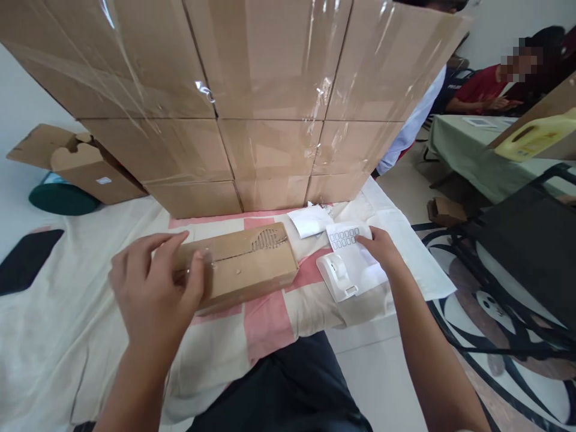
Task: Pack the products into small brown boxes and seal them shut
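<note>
A long brown cardboard box (252,264) lies on the cloth in front of me, with a torn, ridged patch near its right end. My left hand (157,276) grips the left end of this box, thumb on top and fingers over the far side. At the right, my right hand (380,245) pinches the edge of a white sheet (345,236) printed with rows of small outlined labels. Just under the sheet sits a white plastic device (335,276) with a rounded part, perhaps a tape dispenser. Crumpled white paper (309,221) lies beyond the sheet.
A wall of taped cartons (270,78) rises behind the work area. To the left are an opened carton (96,171), a dark green round object (63,198) and a black flat item (29,261). A black chair (531,258) stands right; a person (481,96) sits at another table.
</note>
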The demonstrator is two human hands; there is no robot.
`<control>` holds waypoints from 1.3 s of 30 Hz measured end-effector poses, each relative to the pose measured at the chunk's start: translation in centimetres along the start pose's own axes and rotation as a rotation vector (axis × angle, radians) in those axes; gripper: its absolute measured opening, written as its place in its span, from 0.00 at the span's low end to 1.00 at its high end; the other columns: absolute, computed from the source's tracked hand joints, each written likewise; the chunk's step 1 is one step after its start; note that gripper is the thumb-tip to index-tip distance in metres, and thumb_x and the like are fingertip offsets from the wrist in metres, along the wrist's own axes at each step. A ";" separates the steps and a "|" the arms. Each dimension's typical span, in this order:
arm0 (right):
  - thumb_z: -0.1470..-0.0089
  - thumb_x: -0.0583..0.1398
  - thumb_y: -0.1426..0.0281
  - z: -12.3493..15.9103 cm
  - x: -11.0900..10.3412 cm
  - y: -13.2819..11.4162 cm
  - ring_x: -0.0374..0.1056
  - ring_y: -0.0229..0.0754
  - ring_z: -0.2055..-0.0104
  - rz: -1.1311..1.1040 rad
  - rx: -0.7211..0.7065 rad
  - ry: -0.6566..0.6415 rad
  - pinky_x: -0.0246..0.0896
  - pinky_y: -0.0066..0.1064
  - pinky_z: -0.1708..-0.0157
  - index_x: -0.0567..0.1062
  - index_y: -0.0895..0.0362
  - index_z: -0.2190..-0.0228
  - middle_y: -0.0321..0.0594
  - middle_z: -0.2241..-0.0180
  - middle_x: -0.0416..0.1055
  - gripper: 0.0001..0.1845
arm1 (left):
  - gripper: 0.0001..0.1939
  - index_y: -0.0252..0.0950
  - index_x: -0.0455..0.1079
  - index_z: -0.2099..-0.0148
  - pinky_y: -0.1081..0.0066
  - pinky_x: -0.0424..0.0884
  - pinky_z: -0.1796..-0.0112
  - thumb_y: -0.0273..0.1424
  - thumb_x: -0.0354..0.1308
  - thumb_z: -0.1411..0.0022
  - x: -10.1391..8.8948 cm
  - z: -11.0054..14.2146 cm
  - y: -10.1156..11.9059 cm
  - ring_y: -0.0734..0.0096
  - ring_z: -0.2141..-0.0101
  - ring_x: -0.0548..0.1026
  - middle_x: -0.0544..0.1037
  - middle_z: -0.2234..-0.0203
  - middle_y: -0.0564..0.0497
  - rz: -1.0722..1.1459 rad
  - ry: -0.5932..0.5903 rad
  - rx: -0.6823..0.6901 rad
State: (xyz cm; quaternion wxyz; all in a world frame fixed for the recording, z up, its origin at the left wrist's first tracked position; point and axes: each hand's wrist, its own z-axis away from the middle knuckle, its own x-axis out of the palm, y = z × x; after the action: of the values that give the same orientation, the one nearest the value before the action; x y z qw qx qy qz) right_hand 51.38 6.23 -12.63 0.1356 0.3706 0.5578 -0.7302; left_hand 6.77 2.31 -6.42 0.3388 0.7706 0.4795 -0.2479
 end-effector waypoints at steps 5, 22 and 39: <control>0.43 0.61 0.50 4.9 -3.8 -2.3 0.66 0.44 0.68 -0.090 -0.122 0.001 0.60 0.34 0.68 0.74 0.58 0.71 0.40 0.70 0.72 0.22 | 0.14 0.43 0.68 0.53 0.58 0.72 0.60 0.26 0.64 0.40 1.4 0.7 11.1 0.62 0.63 0.75 0.77 0.65 0.51 0.405 0.101 0.461; 0.33 0.54 0.69 13.4 -6.2 -6.5 0.73 0.48 0.56 0.162 -0.566 0.113 0.70 0.40 0.55 0.61 0.52 0.35 0.39 0.63 0.75 0.27 | 0.09 0.42 0.75 0.55 0.58 0.60 0.61 0.37 0.54 0.28 10.1 -1.8 20.7 0.63 0.59 0.75 0.81 0.65 0.53 0.558 -0.166 0.474; 0.33 0.54 0.66 9.8 -6.3 -4.2 0.68 0.43 0.68 0.027 -0.451 0.033 0.68 0.37 0.63 0.54 0.54 0.31 0.36 0.68 0.72 0.33 | 0.16 0.38 0.72 0.60 0.64 0.64 0.62 0.33 0.45 0.23 10.8 -3.1 19.2 0.68 0.65 0.75 0.79 0.67 0.51 0.569 -0.265 0.406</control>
State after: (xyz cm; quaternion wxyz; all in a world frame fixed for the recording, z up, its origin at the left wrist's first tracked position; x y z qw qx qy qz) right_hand 49.32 -2.67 -4.20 0.2157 0.3505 0.7040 -0.5788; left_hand 28.86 4.88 -6.57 0.2937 0.8858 0.1392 -0.3314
